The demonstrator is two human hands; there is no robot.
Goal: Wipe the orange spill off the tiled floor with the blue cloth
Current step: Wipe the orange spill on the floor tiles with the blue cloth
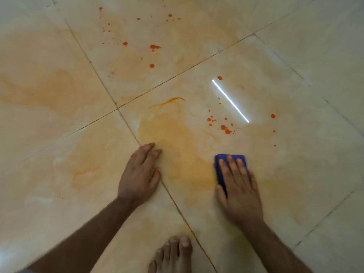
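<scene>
Under the right hand (239, 186) lies the blue cloth (222, 164), folded small and pressed flat on the tiled floor (315, 66). The fingers are straight and spread on top of it, and the thumb rests at its near left edge. They press on the cloth; they do not curl round it. Just to the left of the cloth is a big pale orange smear (177, 146), so a push to the left would reach it first. Bright orange drops (225, 129) sit farther ahead, a little past the cloth, and more drops (153, 47) lie far ahead. The right hand is nearer to all of these. The left hand (139, 174) lies flat and open on the floor beside the smear, holding nothing and propping the person up. A bare foot (173, 255) shows at the bottom.
</scene>
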